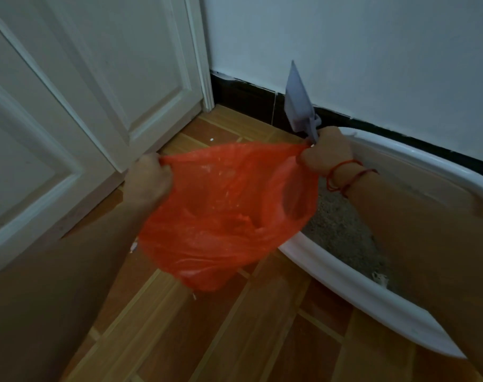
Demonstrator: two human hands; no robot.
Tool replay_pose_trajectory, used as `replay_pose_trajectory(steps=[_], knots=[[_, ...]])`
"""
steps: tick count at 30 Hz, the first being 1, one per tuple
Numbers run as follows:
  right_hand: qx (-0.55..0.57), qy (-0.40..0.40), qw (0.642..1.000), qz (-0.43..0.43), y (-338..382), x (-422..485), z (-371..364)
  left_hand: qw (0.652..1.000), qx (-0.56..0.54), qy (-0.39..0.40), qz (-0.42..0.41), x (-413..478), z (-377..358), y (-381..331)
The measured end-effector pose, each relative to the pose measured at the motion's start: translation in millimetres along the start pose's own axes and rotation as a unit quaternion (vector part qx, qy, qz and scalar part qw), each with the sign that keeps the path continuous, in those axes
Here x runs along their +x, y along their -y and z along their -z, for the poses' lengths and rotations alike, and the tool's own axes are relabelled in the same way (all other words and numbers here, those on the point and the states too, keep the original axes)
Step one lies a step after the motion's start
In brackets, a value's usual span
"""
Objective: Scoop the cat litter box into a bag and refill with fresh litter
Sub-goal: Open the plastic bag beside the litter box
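Note:
A thin red plastic bag [221,213] hangs stretched between my two hands above the wooden floor. My left hand [149,180] grips the bag's left edge. My right hand [328,153] grips the right edge and also holds a pale lilac litter scoop [299,106] by its handle, blade pointing up. The white litter box [345,279] sits at the right against the wall, with grey litter [342,230] inside. My right forearm crosses over the box and hides part of the litter.
A white panelled door [77,100] fills the left side. A white wall with a black baseboard [248,97] runs behind the box. Wooden floor [221,334] lies in front, with a few small white specks on it.

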State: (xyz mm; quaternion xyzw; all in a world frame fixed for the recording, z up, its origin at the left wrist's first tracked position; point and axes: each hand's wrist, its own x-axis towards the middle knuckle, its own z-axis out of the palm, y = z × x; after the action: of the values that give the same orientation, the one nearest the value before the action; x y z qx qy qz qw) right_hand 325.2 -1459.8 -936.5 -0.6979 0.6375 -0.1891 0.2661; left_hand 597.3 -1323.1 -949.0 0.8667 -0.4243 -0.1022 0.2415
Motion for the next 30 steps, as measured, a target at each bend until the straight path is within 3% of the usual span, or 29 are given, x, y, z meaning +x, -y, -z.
replay_pose_trajectory(steps=[7, 12, 18, 21, 22, 24, 25, 27, 30], knots=[[0.104, 0.061, 0.993, 0.021, 13, -11, -18, 0.997, -0.062, 0.039, 0.0, -11, -7, -17], [0.159, -0.015, 0.987, 0.021, 17, -18, -12, 0.994, -0.099, 0.048, 0.006, -15, -8, -21], [0.191, -0.045, 0.978, -0.068, -10, -36, -15, 0.991, -0.121, 0.029, 0.041, -12, -13, -16], [0.168, 0.003, 0.982, -0.089, -21, -44, -23, 0.997, -0.04, -0.004, -0.062, -25, -11, -17], [0.156, 0.004, 0.984, -0.089, -22, -45, -25, 0.99, -0.001, -0.036, -0.134, -33, -8, -19], [0.15, -0.005, 0.984, -0.09, -22, -47, -27, 0.945, 0.075, -0.073, -0.31, -49, -3, -23], [0.151, -0.01, 0.984, -0.089, -22, -46, -27, 0.915, 0.1, -0.043, -0.388, -58, -3, -26], [0.152, -0.014, 0.985, -0.083, -19, -45, -26, 0.87, 0.151, 0.124, -0.453, -74, -10, -28], [0.152, -0.017, 0.986, -0.067, -14, -42, -23, 0.822, 0.291, 0.348, -0.345, -88, -28, -23]])
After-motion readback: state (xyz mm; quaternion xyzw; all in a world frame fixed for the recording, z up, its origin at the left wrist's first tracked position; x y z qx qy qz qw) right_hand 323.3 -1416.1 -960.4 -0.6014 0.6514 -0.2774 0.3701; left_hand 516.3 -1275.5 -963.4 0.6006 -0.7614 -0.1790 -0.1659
